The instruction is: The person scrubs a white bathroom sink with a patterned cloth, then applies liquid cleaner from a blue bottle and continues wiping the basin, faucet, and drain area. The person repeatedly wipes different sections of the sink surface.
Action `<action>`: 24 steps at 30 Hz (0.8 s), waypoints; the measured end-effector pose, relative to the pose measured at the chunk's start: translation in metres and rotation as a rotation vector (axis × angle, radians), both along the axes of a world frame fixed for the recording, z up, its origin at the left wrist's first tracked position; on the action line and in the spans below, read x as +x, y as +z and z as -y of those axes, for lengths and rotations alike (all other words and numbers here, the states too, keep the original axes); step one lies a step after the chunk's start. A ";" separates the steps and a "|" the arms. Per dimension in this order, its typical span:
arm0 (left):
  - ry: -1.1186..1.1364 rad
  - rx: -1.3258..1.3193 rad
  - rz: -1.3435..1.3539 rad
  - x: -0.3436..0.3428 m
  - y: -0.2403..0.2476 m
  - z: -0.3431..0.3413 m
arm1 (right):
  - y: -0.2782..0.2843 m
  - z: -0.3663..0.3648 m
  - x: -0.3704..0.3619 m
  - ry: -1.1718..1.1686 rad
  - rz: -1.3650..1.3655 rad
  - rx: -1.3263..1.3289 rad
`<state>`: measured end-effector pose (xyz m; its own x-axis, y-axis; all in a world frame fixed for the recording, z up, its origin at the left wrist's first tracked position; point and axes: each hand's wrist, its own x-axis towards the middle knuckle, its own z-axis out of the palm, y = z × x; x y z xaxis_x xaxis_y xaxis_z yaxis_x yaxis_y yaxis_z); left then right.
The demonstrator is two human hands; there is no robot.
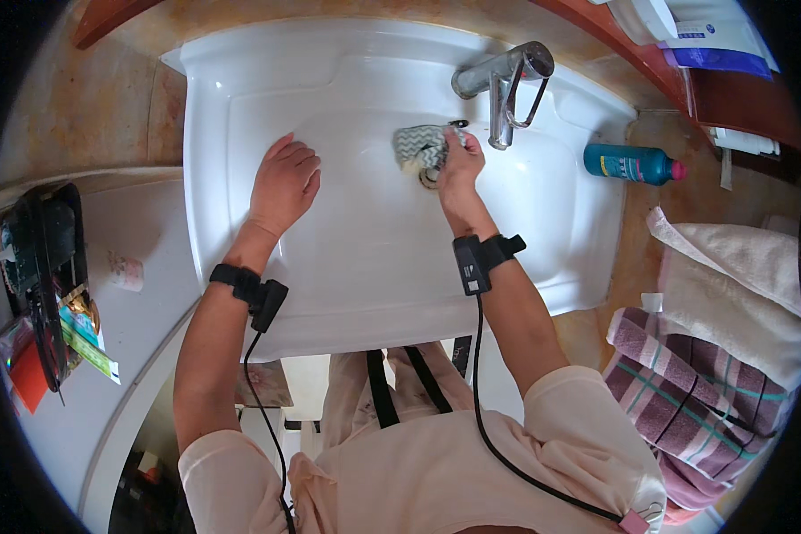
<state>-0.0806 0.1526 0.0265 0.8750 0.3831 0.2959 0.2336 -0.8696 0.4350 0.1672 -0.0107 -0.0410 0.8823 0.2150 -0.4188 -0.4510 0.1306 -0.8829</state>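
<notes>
A small grey-and-white zigzag-patterned cloth [416,141] is bunched beside the drain [429,179] in the white sink [347,222]. My right hand [461,165] pinches its right side, thumb and fingers closed, just below and left of the chrome faucet [503,80]. Over the left part of the basin, my left hand [285,182] holds nothing; its fingers are loosely bent and a little apart. Black straps with small devices are around both my wrists.
A teal bottle with a pink cap [632,164] lies at the sink's right edge. Folded towels [712,356] hang at the lower right. Toiletries [712,40] sit on a reddish shelf at upper right. A black organiser with packets [49,276] is at far left.
</notes>
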 end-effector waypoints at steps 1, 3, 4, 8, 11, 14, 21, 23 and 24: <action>0.000 0.004 -0.005 0.000 0.000 0.000 | 0.002 -0.004 -0.003 -0.028 0.035 0.036; -0.006 0.011 -0.009 0.000 0.001 -0.001 | 0.007 -0.009 -0.010 -0.030 -0.037 0.075; -0.012 0.018 -0.008 0.000 0.001 -0.001 | 0.010 -0.010 -0.013 -0.073 -0.039 0.044; -0.011 0.012 0.005 -0.001 -0.001 -0.001 | 0.023 -0.015 -0.015 -0.116 -0.090 0.057; -0.002 0.012 0.009 -0.001 -0.002 -0.001 | 0.029 -0.019 -0.015 -0.126 -0.155 0.116; -0.005 0.028 0.022 -0.001 -0.003 -0.001 | 0.031 -0.021 -0.015 -0.118 -0.131 0.133; -0.033 0.010 -0.062 -0.004 -0.002 -0.003 | 0.035 -0.013 -0.010 -0.028 -0.121 0.205; -0.048 -0.015 -0.089 -0.004 -0.003 0.000 | 0.037 -0.013 -0.010 -0.064 -0.224 0.126; -0.028 -0.008 -0.073 -0.003 -0.003 -0.001 | 0.037 -0.015 -0.009 -0.072 -0.236 0.130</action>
<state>-0.0840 0.1531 0.0234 0.9045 0.3606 0.2276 0.2410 -0.8727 0.4247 0.1583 0.0039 -0.0036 0.7783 0.2205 -0.5878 -0.6278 0.2754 -0.7280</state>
